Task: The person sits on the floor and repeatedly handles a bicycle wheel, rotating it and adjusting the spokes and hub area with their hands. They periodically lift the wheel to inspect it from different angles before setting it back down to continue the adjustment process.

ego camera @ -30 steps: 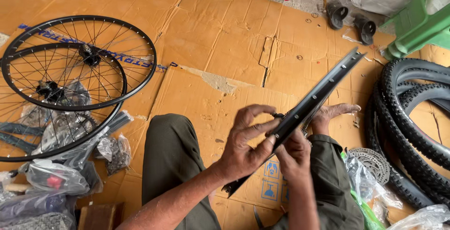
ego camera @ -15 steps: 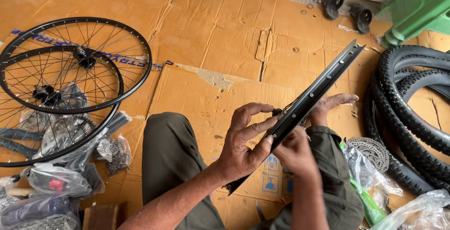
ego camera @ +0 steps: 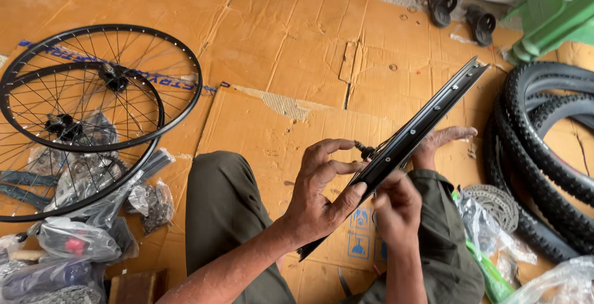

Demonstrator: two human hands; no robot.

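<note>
A bare black bicycle rim (ego camera: 421, 132) stands edge-on across the person's lap, slanting from the knees up toward the far right, its inner channel with the row of spoke holes facing the camera; the left hand (ego camera: 322, 195) is closed round its lower stretch, thumb pressed on the near wall and fingers curled behind, where a small dark valve-like stub (ego camera: 364, 150) sticks out; the right hand (ego camera: 396, 208) is bunched at the rim's edge just below, fingertips pinched together, though whether they hold anything I cannot tell. As I judge it, the work goes best with the rim braced firmly against the legs and the pinching fingers kept square to the hole, so nothing small slips away. The person sits on flattened cardboard (ego camera: 291, 50) over the floor; two spoked wheels (ego camera: 99, 112) lie overlapped to the left beside plastic bags of parts (ego camera: 74, 242); knobby tyres (ego camera: 544, 155) curve at the right; a toothed sprocket (ego camera: 492, 202) lies near the right knee.
</note>
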